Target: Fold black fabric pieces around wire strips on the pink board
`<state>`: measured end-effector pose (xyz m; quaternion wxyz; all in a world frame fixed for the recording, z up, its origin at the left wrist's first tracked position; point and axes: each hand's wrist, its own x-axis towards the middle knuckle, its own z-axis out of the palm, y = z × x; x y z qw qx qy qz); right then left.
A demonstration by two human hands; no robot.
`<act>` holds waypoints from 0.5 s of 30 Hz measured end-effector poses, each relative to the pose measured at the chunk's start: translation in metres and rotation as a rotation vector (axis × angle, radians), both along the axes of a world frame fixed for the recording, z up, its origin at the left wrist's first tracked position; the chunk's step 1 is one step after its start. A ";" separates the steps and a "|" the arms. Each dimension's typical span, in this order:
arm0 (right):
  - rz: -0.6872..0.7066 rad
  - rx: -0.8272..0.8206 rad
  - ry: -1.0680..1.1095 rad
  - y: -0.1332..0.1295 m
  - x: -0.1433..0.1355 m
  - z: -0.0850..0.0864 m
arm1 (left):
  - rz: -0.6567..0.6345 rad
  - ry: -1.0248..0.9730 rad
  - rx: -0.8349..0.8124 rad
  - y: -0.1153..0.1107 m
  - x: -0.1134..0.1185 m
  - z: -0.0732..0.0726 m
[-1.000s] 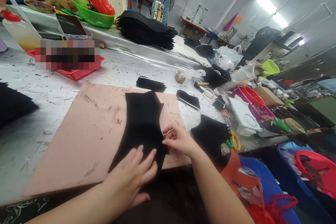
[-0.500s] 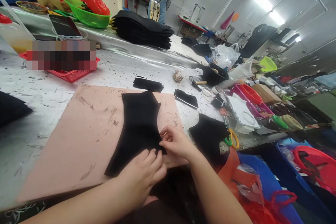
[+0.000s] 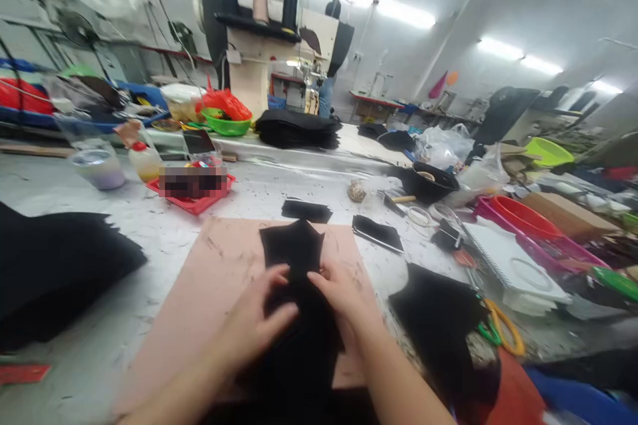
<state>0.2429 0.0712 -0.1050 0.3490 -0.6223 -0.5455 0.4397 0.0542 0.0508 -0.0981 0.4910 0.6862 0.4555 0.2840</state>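
Observation:
A black fabric piece (image 3: pixel 293 249) lies on the pink board (image 3: pixel 199 319), its notched end pointing away from me and its near end reaching down toward my lap. My left hand (image 3: pixel 252 322) is over the piece's left edge, slightly blurred, with thumb and fingers spread apart. At the right edge my right hand (image 3: pixel 343 292) pinches the black fabric between thumb and fingers. To the right of the board are more black pieces (image 3: pixel 433 312), with yellow-and-green-handled scissors (image 3: pixel 506 329) beside them.
Small black strips (image 3: pixel 306 210) lie behind the board. A black stack (image 3: pixel 54 265) stands on the left, a red basket (image 3: pixel 199 202) farther back. A notebook (image 3: pixel 508 259) and pink basket (image 3: pixel 558 252) are at the right. Behind stands a sewing machine (image 3: pixel 254 73).
The view has swung up and left. The fabric piece has turned and come nearer my body. My left hand has moved from its near end to its left edge, fingers spreading.

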 end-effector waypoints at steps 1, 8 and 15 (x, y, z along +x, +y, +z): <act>0.014 0.014 0.026 -0.001 -0.001 -0.001 | 0.154 -0.041 -0.056 0.011 -0.006 -0.001; 0.137 0.113 0.140 -0.011 -0.003 -0.005 | 0.342 0.025 -0.254 0.068 0.003 0.005; 0.076 0.153 -0.112 -0.006 0.007 -0.039 | 0.289 0.174 -0.193 0.071 0.020 0.000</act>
